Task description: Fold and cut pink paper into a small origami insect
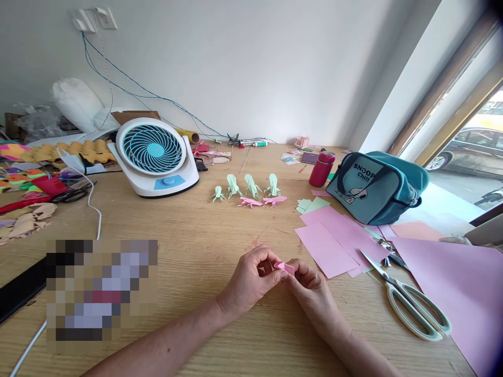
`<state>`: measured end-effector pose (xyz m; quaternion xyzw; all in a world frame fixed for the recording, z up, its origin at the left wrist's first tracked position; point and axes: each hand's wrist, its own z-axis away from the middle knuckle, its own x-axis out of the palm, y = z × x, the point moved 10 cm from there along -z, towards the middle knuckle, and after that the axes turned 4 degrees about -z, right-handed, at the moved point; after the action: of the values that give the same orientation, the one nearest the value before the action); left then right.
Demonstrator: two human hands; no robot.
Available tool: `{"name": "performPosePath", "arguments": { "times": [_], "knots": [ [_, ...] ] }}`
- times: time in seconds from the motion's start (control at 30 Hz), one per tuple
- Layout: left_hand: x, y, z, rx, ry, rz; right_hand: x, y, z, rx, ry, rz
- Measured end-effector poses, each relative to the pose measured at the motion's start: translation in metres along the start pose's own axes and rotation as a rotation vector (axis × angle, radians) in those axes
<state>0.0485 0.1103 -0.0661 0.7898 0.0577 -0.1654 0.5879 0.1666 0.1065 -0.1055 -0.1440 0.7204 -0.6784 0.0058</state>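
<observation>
Between my two hands, above the near part of the table, is a small folded piece of pink paper (288, 268). My left hand (257, 269) pinches its left end with thumb and forefinger. At its right end, the thumb and fingers of my right hand (312, 288) are closed on it as well. Fingertips hide part of the folds. Farther back stand several pale green folded-paper figures (251, 187), with two pink folded-paper figures (274, 200) in front of them.
Pink paper sheets (324, 248) and open scissors (416, 306) lie to the right. Behind them are a red bottle (322, 170) and a teal bag (377, 183). A white fan (157, 157) stands at the back left. A blurred patch (102, 290) covers something at the left.
</observation>
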Motion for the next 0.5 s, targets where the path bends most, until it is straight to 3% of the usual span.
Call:
{"name": "performPosePath", "arguments": {
  "times": [0.5],
  "knots": [
    [-0.0065, 0.0080, 0.0055, -0.010, 0.098, -0.085, 0.0062, -0.0006, 0.0006, 0.040, -0.050, -0.048]
  ]
}}
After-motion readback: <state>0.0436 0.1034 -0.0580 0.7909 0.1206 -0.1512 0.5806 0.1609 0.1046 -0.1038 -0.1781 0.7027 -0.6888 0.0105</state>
